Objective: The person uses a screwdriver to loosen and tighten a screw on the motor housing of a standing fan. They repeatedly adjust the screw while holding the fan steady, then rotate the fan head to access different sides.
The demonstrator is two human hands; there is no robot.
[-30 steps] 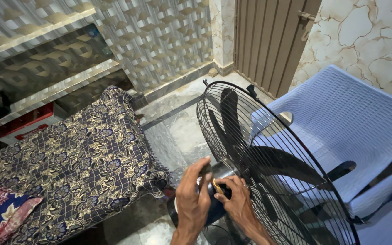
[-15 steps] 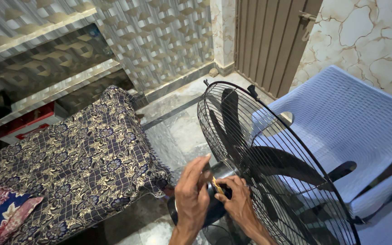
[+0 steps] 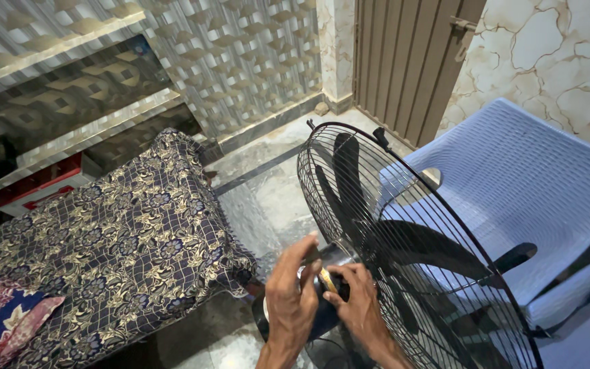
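Little has shifted since the earlier frames — both hands stay clustered at the back of the fan, with the left hand's fingers now lifted a touch higher over the housing. That left hand [image 3: 293, 301] curls over the dark motor housing [image 3: 322, 301] behind the cage, its fingers bent and resting on the casing rather than closed round anything. Beside it, the right hand [image 3: 358, 306] has its fingertips drawn narrow, pinching a small yellowish part [image 3: 327, 280] at the housing — what the part is cannot be told. A black wire fan cage [image 3: 404, 246] stands tilted just right of the hands, dark blades showing behind its wires. Behind the cage sits a pale blue plastic chair [image 3: 534, 184]. To the left lies a bed under a dark floral cloth [image 3: 124, 239], on a grey stone floor [image 3: 268, 198].
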